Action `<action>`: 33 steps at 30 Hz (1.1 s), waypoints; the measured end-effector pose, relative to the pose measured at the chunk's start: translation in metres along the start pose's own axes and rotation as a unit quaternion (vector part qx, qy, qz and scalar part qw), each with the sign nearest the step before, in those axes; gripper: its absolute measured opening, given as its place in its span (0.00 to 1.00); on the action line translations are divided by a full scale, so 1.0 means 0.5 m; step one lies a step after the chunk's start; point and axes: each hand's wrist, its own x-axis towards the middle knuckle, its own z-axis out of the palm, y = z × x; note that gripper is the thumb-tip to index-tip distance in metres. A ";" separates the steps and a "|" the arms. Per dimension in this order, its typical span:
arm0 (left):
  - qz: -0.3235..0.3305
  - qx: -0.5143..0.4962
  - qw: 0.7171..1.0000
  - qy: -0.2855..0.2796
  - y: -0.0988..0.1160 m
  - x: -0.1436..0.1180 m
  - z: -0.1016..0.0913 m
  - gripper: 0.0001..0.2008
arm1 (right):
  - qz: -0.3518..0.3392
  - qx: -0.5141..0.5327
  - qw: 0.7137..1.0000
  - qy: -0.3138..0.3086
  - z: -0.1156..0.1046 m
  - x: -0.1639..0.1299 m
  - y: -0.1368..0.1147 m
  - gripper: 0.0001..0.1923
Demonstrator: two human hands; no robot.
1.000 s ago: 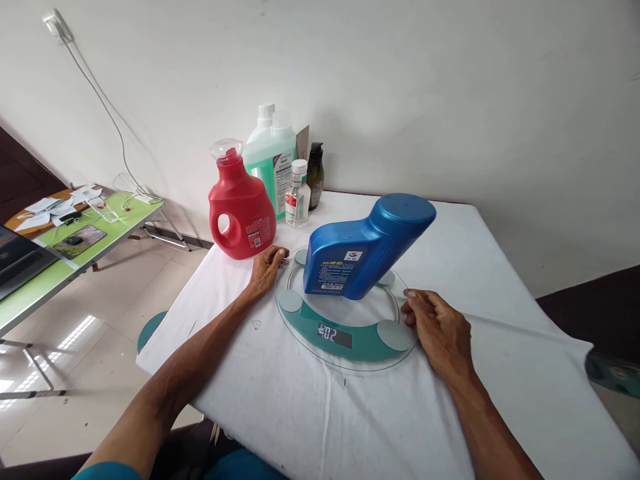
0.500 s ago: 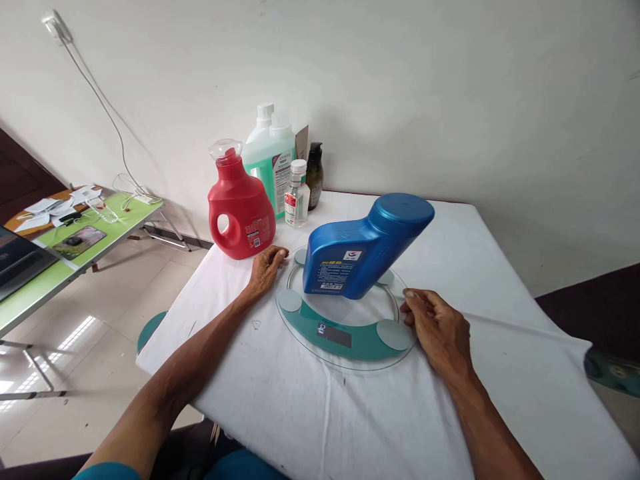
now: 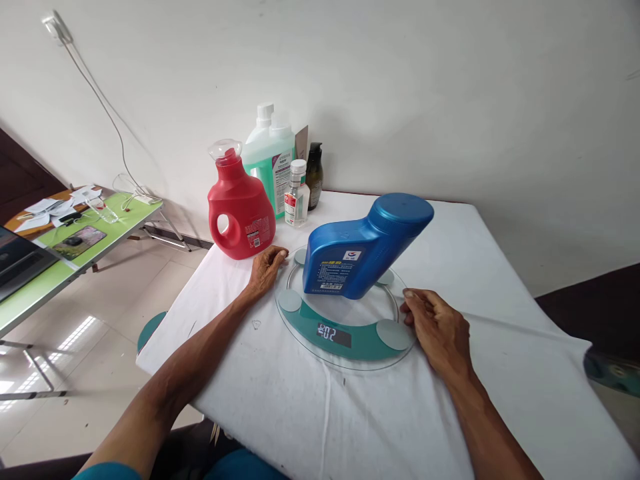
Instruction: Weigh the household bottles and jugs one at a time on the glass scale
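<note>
A round glass bathroom scale (image 3: 325, 337) with a green band lies on the white-covered table, its small dark display (image 3: 334, 335) showing lit white digits. On the glass stands a blue bottle (image 3: 345, 257) with a wide blue cap and slanted neck, touched by neither hand. My left hand (image 3: 267, 270) rests at the scale's left rim, fingers curled closed on the glass edge. Across from it, my right hand (image 3: 437, 327) pinches the right rim between thumb and fingers; the fingertips are partly hidden.
Behind my left hand stands a red jug (image 3: 243, 213). Near the wall are a jug of green liquid (image 3: 265, 163), a small clear bottle (image 3: 297, 197) and a dark pump bottle (image 3: 315, 177). A green table (image 3: 113, 220) with a laptop (image 3: 20, 263) is at the left.
The scale's display has changed from a small lit mark at its left end to larger white digits. Both hands and the blue bottle have stayed in place.
</note>
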 end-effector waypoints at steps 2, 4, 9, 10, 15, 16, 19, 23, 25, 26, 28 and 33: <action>-0.002 0.002 1.000 0.000 0.001 0.000 0.000 0.21 | -0.004 -0.006 1.000 0.000 0.000 0.000 -0.001 0.23; -0.008 0.002 1.000 -0.001 0.000 0.000 0.001 0.21 | -0.005 -0.007 1.000 -0.003 0.000 -0.001 -0.001 0.23; -0.013 0.009 1.000 0.015 0.011 -0.007 0.002 0.26 | -0.023 -0.013 1.000 -0.005 -0.003 -0.001 0.001 0.24; -0.012 0.012 1.000 0.026 0.020 -0.011 0.000 0.27 | -0.026 -0.013 1.000 -0.006 -0.004 -0.001 0.002 0.24; 0.044 -0.044 0.997 0.041 0.109 -0.039 -0.003 0.32 | -0.036 0.007 0.999 -0.013 -0.010 0.004 0.006 0.28; 0.061 -0.063 0.996 0.025 0.131 -0.046 0.003 0.36 | -0.036 0.013 0.999 -0.014 -0.011 0.005 0.007 0.29; 0.073 -0.100 0.992 -0.028 0.189 -0.064 0.037 0.47 | -0.036 0.010 0.999 -0.019 -0.013 0.007 0.015 0.31; 0.000 -0.153 0.987 -0.037 0.229 -0.063 0.094 0.42 | -0.040 -0.002 0.999 -0.026 -0.017 0.013 0.036 0.32; -0.034 -0.176 0.984 -0.023 0.236 -0.052 0.114 0.35 | -0.032 0.001 0.999 -0.024 -0.017 0.017 0.044 0.33; -0.044 -0.186 0.981 -0.019 0.238 -0.045 0.120 0.34 | -0.023 0.004 0.999 -0.024 -0.016 0.017 0.045 0.33; -0.057 -0.200 0.978 -0.024 0.240 -0.034 0.129 0.33 | -0.008 0.012 1.000 -0.015 -0.012 0.014 0.042 0.34; -0.076 -0.227 0.971 0.012 0.251 -0.030 0.146 0.30 | 0.005 0.030 1.000 0.008 -0.007 -0.002 0.024 0.36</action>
